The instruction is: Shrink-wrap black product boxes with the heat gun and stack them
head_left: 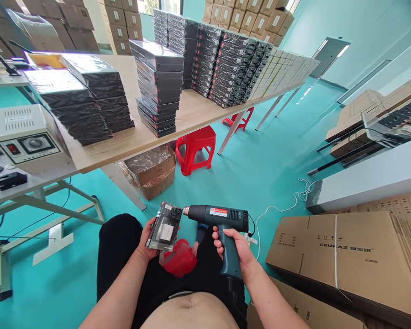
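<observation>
My left hand (146,239) holds a black product box (164,227) by its left side, tilted up above my lap. A pale picture shows on the box's face, and its surface looks glossy. In my right hand (235,244) is a dark green heat gun (231,251), fingers wrapped round its handle. The gun's metal nozzle points left, close to the upper right edge of the box. Whether nozzle and box touch, I cannot tell. Beneath the box, between my legs, a red plastic stool (180,260) partly shows.
A long wooden table (192,112) carries stacks of wrapped black boxes (157,87) and rows of white ones. A control unit (30,137) stands at left. Red stools (197,148) and a carton (150,171) sit below. Large cardboard cartons (329,251) lie right, near a white cable (270,209).
</observation>
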A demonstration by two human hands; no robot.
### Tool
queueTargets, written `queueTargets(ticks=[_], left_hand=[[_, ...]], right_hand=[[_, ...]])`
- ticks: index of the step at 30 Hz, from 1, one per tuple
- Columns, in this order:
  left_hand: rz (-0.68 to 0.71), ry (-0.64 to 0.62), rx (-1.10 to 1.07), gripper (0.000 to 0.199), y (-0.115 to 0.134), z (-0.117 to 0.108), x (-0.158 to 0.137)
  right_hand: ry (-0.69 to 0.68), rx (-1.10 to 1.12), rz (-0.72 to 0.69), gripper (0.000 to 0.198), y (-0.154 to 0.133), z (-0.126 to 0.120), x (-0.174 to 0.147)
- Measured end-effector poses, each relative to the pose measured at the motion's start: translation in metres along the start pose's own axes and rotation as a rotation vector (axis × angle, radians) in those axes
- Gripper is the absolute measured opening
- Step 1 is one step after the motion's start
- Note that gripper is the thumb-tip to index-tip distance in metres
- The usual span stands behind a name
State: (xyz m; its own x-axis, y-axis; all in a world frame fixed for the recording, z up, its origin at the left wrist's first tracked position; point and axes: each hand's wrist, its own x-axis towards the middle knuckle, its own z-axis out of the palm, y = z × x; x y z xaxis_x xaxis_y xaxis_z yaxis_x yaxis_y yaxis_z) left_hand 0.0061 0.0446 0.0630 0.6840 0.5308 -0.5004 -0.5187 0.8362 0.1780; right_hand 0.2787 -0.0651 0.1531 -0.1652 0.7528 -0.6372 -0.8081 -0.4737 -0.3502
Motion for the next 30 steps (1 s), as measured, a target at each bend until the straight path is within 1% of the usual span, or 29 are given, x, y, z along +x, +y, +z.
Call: queueTargets(ticks=[4, 9, 15, 17, 18, 20, 22, 23, 24, 25, 28, 29, 30], left_hand=[[-0.012, 0.007, -0.010, 0.052, -0.001, 0.004, 0.000], [-0.042, 0.023, 0.001, 0.054, -0.002, 0.005, 0.001], [-0.103, 0.048, 0.006, 0.053, -0.003, 0.000, 0.004], [-0.107, 0.062, 0.009, 0.051, -0.002, 0.000, 0.005], [-0.105, 0.082, 0.007, 0.049, -0.002, 0.000, 0.005], [-0.081, 0.144, 0.000, 0.044, -0.001, 0.001, 0.005], [-0.031, 0.200, -0.013, 0.039, 0.000, 0.003, 0.005], [-0.005, 0.215, -0.020, 0.038, 0.000, 0.004, 0.004], [0.010, 0.217, -0.027, 0.036, 0.000, 0.004, 0.004], [0.012, 0.208, -0.033, 0.036, 0.000, 0.004, 0.004], [-0.021, 0.143, -0.034, 0.040, -0.002, 0.002, 0.005], [-0.033, 0.122, -0.031, 0.040, -0.002, 0.000, 0.005], [-0.040, 0.114, -0.029, 0.040, -0.001, -0.002, 0.005]], right_hand=[[0.007, -0.007, -0.004, 0.030, 0.000, 0.005, 0.001], [0.040, -0.031, -0.002, 0.028, -0.003, 0.013, 0.001], [0.009, -0.099, -0.027, 0.025, -0.002, 0.032, 0.011], [-0.034, -0.193, -0.049, 0.026, -0.001, 0.039, 0.008], [-0.072, -0.277, -0.048, 0.027, -0.001, 0.043, 0.004], [-0.181, -0.503, 0.008, 0.028, -0.001, 0.050, -0.006], [-0.297, -0.726, 0.111, 0.027, -0.004, 0.056, -0.016], [-0.330, -0.805, 0.145, 0.026, -0.005, 0.059, -0.018], [-0.335, -0.850, 0.145, 0.024, -0.007, 0.062, -0.018], [-0.308, -0.859, 0.107, 0.023, -0.008, 0.064, -0.016], [-0.127, -0.763, -0.086, 0.026, -0.011, 0.070, -0.005], [-0.088, -0.739, -0.118, 0.028, -0.012, 0.072, -0.003], [-0.087, -0.742, -0.116, 0.028, -0.012, 0.074, -0.003]])
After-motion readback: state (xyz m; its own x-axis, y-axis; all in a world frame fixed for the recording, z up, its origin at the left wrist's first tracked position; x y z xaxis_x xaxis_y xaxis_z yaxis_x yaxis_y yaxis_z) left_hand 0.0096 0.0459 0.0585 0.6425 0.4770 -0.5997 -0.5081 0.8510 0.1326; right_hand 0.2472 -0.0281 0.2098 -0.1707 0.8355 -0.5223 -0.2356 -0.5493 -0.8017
